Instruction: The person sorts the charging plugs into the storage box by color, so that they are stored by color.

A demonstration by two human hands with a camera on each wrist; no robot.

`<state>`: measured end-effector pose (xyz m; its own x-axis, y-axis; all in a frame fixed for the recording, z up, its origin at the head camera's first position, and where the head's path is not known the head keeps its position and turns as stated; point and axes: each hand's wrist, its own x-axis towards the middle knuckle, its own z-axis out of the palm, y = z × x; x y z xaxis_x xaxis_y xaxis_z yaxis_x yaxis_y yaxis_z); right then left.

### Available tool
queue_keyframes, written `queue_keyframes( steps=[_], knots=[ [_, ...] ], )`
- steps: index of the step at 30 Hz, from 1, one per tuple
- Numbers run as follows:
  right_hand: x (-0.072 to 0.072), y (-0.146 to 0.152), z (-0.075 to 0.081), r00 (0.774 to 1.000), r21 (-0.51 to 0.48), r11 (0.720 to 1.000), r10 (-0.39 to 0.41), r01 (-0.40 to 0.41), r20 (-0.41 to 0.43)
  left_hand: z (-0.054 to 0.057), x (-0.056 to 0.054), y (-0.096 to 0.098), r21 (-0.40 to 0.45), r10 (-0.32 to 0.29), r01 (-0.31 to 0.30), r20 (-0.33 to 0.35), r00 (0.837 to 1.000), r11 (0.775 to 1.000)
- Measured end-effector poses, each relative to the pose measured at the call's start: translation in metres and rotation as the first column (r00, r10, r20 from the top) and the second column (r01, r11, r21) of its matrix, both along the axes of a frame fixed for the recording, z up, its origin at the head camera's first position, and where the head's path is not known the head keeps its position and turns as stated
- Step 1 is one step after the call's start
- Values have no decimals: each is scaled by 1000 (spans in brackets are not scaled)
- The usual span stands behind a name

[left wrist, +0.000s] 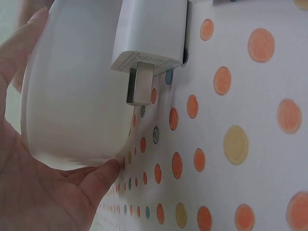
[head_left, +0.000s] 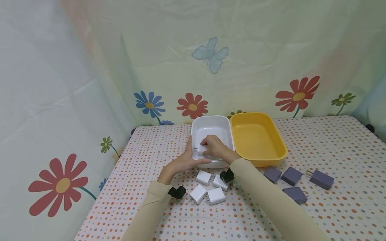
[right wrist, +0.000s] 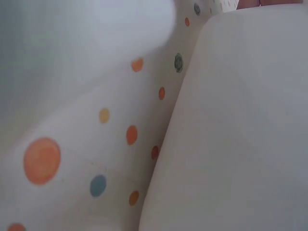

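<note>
In the head view my left hand [head_left: 184, 160] holds the near left corner of a white plastic bin [head_left: 213, 164]. Its thumb lies along the front and its fingers along the left side. The left wrist view shows that hand [left wrist: 43, 187] around the bin's wall [left wrist: 77, 96]. My right hand [head_left: 215, 147] is inside the bin, its curled fingers pinching a white charger plug [head_left: 200, 150] with prongs pointing left. Part of that plug is hidden by the fingers. The right wrist view mostly shows a smooth white surface [right wrist: 240, 125], without the fingertips.
Several white charger plugs [head_left: 216, 196] lie in front of the bin; one plug [left wrist: 149, 33] is close in the left wrist view. A yellow bin [head_left: 278, 147] adjoins the white one. Several purple-grey plugs [head_left: 322, 179] lie at right on the dotted tablecloth [head_left: 120, 187].
</note>
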<state>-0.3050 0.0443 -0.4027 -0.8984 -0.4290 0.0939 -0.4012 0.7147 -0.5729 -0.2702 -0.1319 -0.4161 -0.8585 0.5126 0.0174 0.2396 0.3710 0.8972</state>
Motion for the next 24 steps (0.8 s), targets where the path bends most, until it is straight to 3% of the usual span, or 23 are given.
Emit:
queue_keyframes(
  steps=[10,14,24],
  knots=[
    [2,2,-2,1000,9,1000,-5,5,-4,-2,0,2,-13,28,-28,11,1000,1000],
    [7,7,0,999,20,1000,-6,7,-46,-1,2,5,-25,27,-26,9,1000,999],
    [39,25,40,982,38,996,89,-84,-168,1,1,2,-16,20,-20,3,1000,1000]
  ],
)
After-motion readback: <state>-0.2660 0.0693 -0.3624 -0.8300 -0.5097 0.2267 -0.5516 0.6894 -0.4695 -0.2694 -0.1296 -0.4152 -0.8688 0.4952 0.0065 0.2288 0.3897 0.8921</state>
